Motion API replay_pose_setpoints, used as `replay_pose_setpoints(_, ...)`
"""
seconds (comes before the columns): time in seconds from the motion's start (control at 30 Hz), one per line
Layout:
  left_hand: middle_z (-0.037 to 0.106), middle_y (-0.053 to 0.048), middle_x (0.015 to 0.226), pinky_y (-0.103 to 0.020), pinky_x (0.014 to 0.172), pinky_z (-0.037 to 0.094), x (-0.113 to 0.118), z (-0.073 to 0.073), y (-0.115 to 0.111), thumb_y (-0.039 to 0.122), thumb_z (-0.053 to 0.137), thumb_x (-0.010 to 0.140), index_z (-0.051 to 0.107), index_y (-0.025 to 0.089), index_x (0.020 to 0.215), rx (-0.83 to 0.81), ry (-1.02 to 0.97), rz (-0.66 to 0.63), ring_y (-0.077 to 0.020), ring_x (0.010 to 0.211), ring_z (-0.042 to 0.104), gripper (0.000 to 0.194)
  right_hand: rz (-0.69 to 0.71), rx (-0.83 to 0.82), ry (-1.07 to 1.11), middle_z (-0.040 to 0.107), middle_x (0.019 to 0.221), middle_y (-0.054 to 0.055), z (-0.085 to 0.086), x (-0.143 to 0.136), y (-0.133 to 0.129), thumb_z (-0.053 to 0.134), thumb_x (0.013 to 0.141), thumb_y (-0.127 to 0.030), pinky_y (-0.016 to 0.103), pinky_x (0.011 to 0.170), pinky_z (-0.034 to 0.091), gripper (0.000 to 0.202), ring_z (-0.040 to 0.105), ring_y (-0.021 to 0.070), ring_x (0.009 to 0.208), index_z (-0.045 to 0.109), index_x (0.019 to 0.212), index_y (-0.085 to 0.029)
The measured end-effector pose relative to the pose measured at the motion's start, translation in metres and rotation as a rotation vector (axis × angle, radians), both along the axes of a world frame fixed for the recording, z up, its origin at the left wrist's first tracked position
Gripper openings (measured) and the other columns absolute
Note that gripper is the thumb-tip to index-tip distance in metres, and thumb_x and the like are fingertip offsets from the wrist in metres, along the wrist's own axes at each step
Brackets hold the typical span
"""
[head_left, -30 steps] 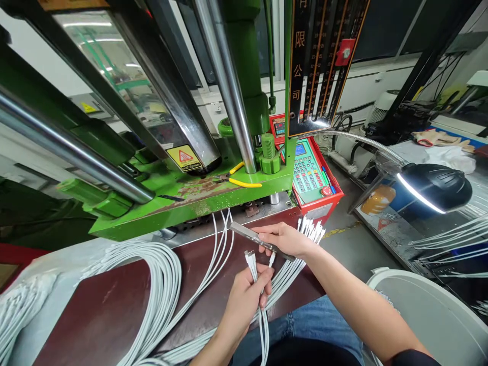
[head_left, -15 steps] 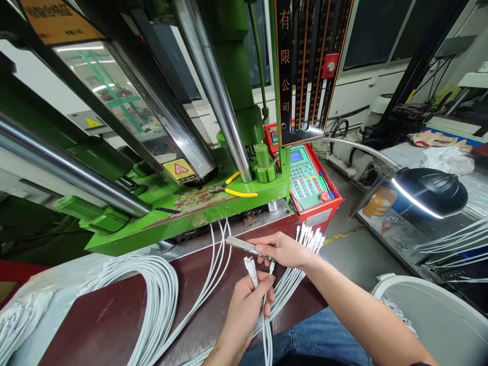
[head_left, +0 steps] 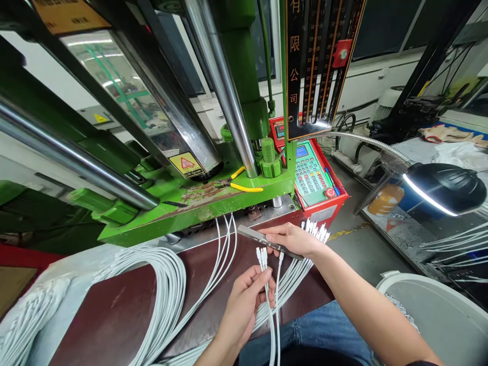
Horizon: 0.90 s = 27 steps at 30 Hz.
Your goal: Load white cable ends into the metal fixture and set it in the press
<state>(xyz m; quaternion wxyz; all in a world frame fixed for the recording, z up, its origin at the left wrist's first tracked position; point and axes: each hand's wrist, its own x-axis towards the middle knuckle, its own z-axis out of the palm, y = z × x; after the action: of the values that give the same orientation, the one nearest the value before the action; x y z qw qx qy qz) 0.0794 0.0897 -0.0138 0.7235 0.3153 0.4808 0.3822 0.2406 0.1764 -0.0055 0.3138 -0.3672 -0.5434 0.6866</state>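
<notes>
I have a few white cable ends (head_left: 262,255) pinched in my left hand (head_left: 246,300), thumb and forefinger closed on the cords just below the plugs, so the tips stand up right under the metal bar. The metal bar (head_left: 267,241) is a narrow grey strip held flat in my right hand (head_left: 295,239), fingers wrapped over its near half and the far end poking out free towards the green press. One more plug (head_left: 281,256) hangs from the bar's underside just beside the pinched ones.

To do this well, I judge the plugs should be kept square to the bar and fed one at a time, with the left pinch close to the tips so the cords do not flop; the bar should stay level so what is already seated does not slip out. I cannot tell from here how the slots run.

Behind the bar, a fan of further cable plugs (head_left: 314,230) lies past my right wrist. Under the bar is the dark red bench top (head_left: 114,315), with a big coil of white cable (head_left: 160,284) well to the left of it. Beyond the bar stands the green press (head_left: 198,195) with its steel columns, yellow-handled pliers (head_left: 244,187) on its ledge, and a red control panel (head_left: 314,178). To the right of the bar are a lit gooseneck lamp (head_left: 442,185) and a pale bin (head_left: 430,315).
</notes>
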Motion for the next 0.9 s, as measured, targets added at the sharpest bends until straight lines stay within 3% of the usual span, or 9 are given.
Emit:
replay_pose_setpoints(0.2, 0.049, 0.004, 0.052, -0.019, 0.039, 0.030, 0.0019, 0.0006, 0.0023, 0.035, 0.069, 0.071, 0.058, 0.014, 0.072, -0.041, 0.048, 0.056, -0.0042, 0.040, 0.035, 0.024, 0.021, 0.052, -0.041, 0.061, 0.069, -0.001, 0.0013, -0.0004, -0.0009, 0.059, 0.083, -0.037, 0.026, 0.059, 0.043, 0.034, 0.048, 0.0093, 0.053, 0.066, 0.112, -0.021)
replay_pose_setpoints(0.5, 0.049, 0.004, 0.051, -0.018, 0.036, 0.029, 0.0017, -0.0028, 0.0030, 0.033, 0.068, 0.071, 0.059, 0.013, 0.073, -0.053, 0.085, 0.048, -0.0044, 0.038, 0.035, 0.021, 0.052, 0.024, -0.012, 0.060, 0.064, 0.000, 0.0048, -0.0012, -0.0028, 0.057, 0.085, -0.036, 0.026, 0.058, 0.043, 0.037, 0.049, 0.0104, 0.053, 0.064, 0.117, -0.018)
replay_pose_setpoints(0.9, 0.051, 0.002, 0.054, -0.019, 0.036, 0.029, 0.0026, -0.0022, 0.0061, 0.034, 0.064, 0.073, 0.055, 0.014, 0.066, -0.007, 0.187, 0.012, -0.0054, 0.038, 0.037, 0.023, 0.060, 0.062, -0.078, 0.060, 0.063, 0.000, -0.0025, -0.0023, -0.0024, 0.055, 0.087, -0.032, 0.026, 0.058, 0.045, 0.036, 0.049, 0.0102, 0.052, 0.062, 0.119, -0.017)
